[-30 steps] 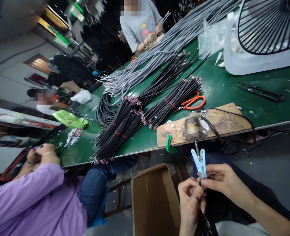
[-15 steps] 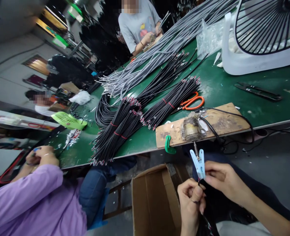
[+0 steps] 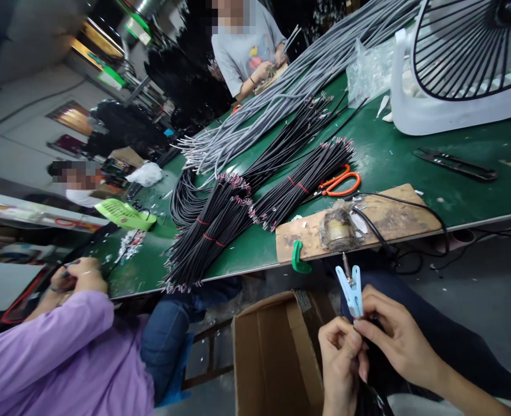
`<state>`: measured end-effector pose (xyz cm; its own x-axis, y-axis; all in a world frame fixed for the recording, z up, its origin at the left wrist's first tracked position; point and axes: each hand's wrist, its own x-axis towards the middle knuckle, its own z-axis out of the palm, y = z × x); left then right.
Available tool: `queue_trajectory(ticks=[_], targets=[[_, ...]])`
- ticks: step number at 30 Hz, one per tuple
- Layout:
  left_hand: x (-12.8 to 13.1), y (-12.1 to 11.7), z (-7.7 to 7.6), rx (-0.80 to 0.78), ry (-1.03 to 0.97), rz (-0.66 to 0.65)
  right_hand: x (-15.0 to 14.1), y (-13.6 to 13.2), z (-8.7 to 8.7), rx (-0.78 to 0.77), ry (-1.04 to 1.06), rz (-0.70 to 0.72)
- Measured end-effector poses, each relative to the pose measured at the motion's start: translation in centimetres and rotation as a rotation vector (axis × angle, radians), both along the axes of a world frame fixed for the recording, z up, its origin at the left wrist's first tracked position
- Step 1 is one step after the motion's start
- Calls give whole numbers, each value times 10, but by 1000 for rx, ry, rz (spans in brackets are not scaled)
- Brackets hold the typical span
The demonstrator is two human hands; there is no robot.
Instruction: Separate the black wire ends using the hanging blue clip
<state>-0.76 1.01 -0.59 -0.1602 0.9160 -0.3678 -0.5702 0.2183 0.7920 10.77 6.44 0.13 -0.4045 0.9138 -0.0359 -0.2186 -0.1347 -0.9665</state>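
Grip, left: your left hand [image 3: 344,355] has thumb and fingers closed on a black cable [image 3: 373,397], which trails down toward your lap, dark against dark. Grip, right: your right hand [image 3: 389,326] has thumb and forefinger drawn narrow at the lower end of a light-blue clothespin [image 3: 353,297]; you cover whatever lies between them, so I cannot tell if they pinch the pin, a wire end or both.

Position: the clothespin stands legs-up, just off the front edge of the surface [image 3: 398,153]. A metal rod [image 3: 346,267] reaches down between its legs from a wrapped cylinder [image 3: 339,228] on a wooden board [image 3: 405,211].

Risks, judged:
1. Loss of the wire end. The part you work on is very small; if your left fingers relax or the hanging cable tugs, it could slide out of line.
2. Clothespin shift. A sideways push from your right hand may twist it, since it appears to hang on the thin rod alone.
3. Burn. Heat cannot be seen; if the rod is hot, an upward slip puts your fingertips near it.
4. Snag. A black cord [image 3: 439,216] loops off the board's right end; a knee or sleeve catching it could drag the cylinder.
5. Drop. Anything released may fall toward your lap or the cardboard box [image 3: 272,346] at your left.
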Motion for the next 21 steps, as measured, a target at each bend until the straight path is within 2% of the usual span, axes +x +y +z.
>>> queue_trajectory(ticks=[4, 6, 8, 10, 12, 14, 16, 18, 21], targets=[[1, 1, 4, -26, -28, -5, -3, 1, -11, -350, 385, 217], [1, 4, 5, -41, -41, 20, -2, 4, -12, -468, 506, 208], [-1, 6, 6, -47, -47, 34, 1, 8, -10, -508, 559, 144], [-3, 6, 6, -48, -43, 34, 4, 13, -7, -468, 502, 61], [-4, 6, 6, -47, -31, 29, 6, 16, -5, -372, 337, 27], [-4, 6, 6, -47, -22, 25, 6, 17, -4, -300, 185, 73], [-4, 6, 6, -43, -16, 21, 4, 17, -3, -265, 108, 151], [-3, 6, 6, -43, -10, 22, 2, 15, -1, -211, 54, 164], [-3, 7, 8, -43, 1, 33, -1, 12, 3, -52, -50, 46]])
